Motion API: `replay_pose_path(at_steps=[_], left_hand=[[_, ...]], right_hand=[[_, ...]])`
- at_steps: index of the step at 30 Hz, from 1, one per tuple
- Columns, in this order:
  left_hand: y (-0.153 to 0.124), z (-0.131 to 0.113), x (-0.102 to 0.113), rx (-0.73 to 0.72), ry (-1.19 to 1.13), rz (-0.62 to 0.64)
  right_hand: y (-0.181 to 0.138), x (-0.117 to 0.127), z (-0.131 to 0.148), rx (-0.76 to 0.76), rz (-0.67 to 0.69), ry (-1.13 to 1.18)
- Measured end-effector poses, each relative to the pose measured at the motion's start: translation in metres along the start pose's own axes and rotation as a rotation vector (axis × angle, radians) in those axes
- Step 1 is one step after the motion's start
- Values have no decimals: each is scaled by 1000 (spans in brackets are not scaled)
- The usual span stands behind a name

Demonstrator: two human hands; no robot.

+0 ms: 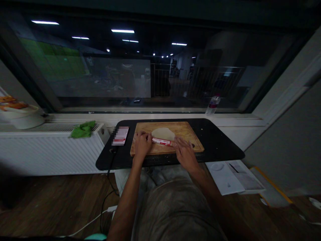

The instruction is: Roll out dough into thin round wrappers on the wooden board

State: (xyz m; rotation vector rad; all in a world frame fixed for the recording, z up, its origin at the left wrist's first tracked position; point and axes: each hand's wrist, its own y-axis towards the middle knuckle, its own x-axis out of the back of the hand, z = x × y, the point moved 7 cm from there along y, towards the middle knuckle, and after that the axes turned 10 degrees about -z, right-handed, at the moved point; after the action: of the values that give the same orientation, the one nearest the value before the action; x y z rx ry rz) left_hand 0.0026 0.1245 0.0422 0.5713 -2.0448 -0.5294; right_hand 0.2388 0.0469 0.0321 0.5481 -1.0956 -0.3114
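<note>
A flat, pale round of dough [163, 133] lies on the wooden cutting board [195, 135]. Across its near part runs a thin rolling pin [162, 142] with a red and white label around its middle. My left hand [142, 143] is closed over the pin's left end, fingers curled down. At the right end, my right hand [184, 150] grips the pin with its fingers bent over it. Both ends of the pin are covered by my hands.
The board rests on a black table [218, 144]. A partly blurred-out packet [121, 135] lies left of the board. On the radiator is a green cloth [84, 129]; a water bottle [213, 105] stands on the sill. Cables hang at left, and papers [225, 177] lie low at right.
</note>
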Motion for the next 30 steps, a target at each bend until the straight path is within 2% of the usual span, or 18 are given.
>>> replay_pose_path(at_steps=[3, 6, 15, 19, 22, 30], left_hand=[[0, 0, 0, -2, 9, -6], [0, 0, 0, -14, 22, -1], [1, 1, -2, -24, 46, -11], [1, 2, -2, -15, 48, 1], [0, 0, -2, -13, 52, 13], [-1, 0, -2, -5, 89, 30]], right_hand=[[-13, 3, 5, 18, -8, 6], [-11, 2, 6, 12, 5, 10], [48, -11, -6, -34, 62, -115], [60, -11, -3, -9, 62, -166], [53, -7, 0, 17, 46, -169], [8, -2, 8, 94, 25, -107]])
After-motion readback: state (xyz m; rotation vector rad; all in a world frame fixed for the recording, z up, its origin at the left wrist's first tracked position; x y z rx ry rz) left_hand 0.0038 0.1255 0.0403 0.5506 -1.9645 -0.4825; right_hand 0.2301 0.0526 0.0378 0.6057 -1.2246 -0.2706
